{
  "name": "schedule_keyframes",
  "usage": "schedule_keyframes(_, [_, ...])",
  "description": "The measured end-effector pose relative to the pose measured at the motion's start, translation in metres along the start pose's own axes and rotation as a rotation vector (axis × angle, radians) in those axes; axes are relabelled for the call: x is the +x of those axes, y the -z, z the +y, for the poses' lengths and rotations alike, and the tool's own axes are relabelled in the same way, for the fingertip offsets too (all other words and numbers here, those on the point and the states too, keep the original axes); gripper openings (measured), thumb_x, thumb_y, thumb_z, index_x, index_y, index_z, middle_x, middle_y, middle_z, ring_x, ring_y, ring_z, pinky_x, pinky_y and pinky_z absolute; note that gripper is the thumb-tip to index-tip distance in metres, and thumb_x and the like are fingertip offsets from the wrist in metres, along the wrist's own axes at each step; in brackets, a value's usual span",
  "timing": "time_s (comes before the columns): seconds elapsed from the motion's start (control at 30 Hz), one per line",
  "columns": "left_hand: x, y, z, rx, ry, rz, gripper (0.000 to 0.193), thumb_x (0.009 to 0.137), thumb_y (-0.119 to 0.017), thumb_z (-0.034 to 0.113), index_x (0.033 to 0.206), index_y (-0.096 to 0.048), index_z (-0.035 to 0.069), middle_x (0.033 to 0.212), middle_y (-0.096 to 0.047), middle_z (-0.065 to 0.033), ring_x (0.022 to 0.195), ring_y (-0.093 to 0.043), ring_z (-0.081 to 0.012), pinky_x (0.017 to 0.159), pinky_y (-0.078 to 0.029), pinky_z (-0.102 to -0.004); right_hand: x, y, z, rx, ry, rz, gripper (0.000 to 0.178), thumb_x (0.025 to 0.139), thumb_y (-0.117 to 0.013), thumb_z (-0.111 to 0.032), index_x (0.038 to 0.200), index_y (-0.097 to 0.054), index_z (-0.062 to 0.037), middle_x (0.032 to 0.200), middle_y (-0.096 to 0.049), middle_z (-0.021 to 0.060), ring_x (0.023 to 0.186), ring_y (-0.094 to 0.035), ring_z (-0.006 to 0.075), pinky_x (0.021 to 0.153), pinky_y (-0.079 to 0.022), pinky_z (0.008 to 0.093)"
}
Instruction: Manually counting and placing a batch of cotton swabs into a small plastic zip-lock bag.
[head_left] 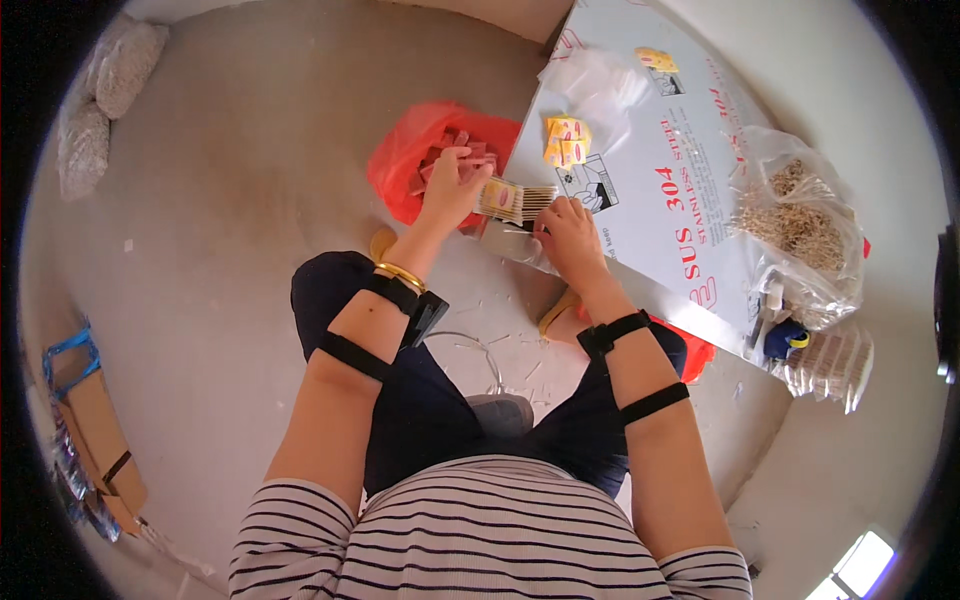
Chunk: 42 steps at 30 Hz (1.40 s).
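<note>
Grey board, small packet between fingers

Smooth, faintly glossy metal sheet with printed film, thin glossy red plastic bag, crinkled clear plastic bags at the sheet's far right edge, matt rough concrete floor, brown cardboard box, striped knit cloth shirt

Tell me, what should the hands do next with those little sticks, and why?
Probably the right hand should push the sticks' loose ends level. The left hand holds the small bundle of sticks by its yellow wrapper at the metal sheet, and their free ends fan out.
</note>
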<state>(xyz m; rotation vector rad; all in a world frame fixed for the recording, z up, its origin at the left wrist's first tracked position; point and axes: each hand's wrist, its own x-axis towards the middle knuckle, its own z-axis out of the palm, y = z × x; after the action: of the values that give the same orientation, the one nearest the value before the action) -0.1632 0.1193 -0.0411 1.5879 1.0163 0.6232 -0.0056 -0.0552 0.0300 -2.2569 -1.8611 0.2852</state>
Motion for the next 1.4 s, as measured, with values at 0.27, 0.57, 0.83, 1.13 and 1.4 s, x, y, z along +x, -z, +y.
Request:
schedule_keyframes(0.27, [-0.012,0.013,-0.001,-0.065,0.021,-0.102,0.048,0.095,-0.071,0.027,0.132,-0.053,0.002,0.126,-0.063,-0.0207,0.115,-0.063,-0.032,0.099,-0.049,-0.0415,0.005,0.003,-0.004,-0.091,0.063,0.053,0.012,0.082,-0.07,-0.011,0.093,-0.065,-0.0126,0.1,-0.056,0.0069,0.102,-0.056,0.0274,0.09,-0.045,0.0415])
schedule_keyframes(0.57, [-0.018,0.015,0.011,0.064,0.035,-0.251,0.046,0.1,-0.065,0.029,0.134,-0.049,0.003,0.131,-0.065,-0.0238,0.124,-0.062,-0.0384,0.104,-0.048,-0.0424,0.008,-0.005,-0.016,-0.043,-0.038,0.062,0.021,0.082,-0.075,-0.014,0.099,-0.064,-0.0129,0.104,-0.057,0.0059,0.104,-0.056,0.0279,0.09,-0.044,0.0417])
schedule_keyframes(0.83, [-0.026,0.014,0.002,-0.188,-0.026,-0.176,0.088,0.086,-0.08,0.044,0.149,-0.034,0.002,0.143,-0.05,-0.0265,0.132,-0.053,-0.0406,0.108,-0.044,-0.0467,-0.003,-0.001,-0.027,0.067,-0.111,0.264,0.04,0.085,-0.077,-0.015,0.121,-0.059,-0.0121,0.122,-0.054,0.0087,0.116,-0.052,0.0305,0.099,-0.043,0.044])
schedule_keyframes(1.13, [-0.04,0.018,0.012,0.276,-0.297,-0.232,0.138,0.059,-0.098,0.032,0.163,-0.01,0.01,0.159,-0.029,-0.0233,0.147,-0.03,-0.0434,0.117,-0.031,-0.0542,-0.006,-0.009,-0.013,0.056,-0.029,0.127,0.024,0.081,-0.07,-0.004,0.102,-0.067,-0.0129,0.113,-0.055,0.0081,0.11,-0.052,0.0312,0.096,-0.043,0.0429])
schedule_keyframes(1.4, [-0.039,0.011,0.014,0.37,-0.349,-0.128,0.125,0.064,-0.094,0.028,0.162,-0.017,0.013,0.16,-0.028,-0.0226,0.148,-0.029,-0.0429,0.116,-0.031,-0.054,0.006,-0.006,-0.01,0.024,-0.025,0.149,0.014,0.084,-0.068,-0.005,0.095,-0.064,-0.0132,0.106,-0.054,0.0076,0.105,-0.053,0.0301,0.091,-0.043,0.0428])
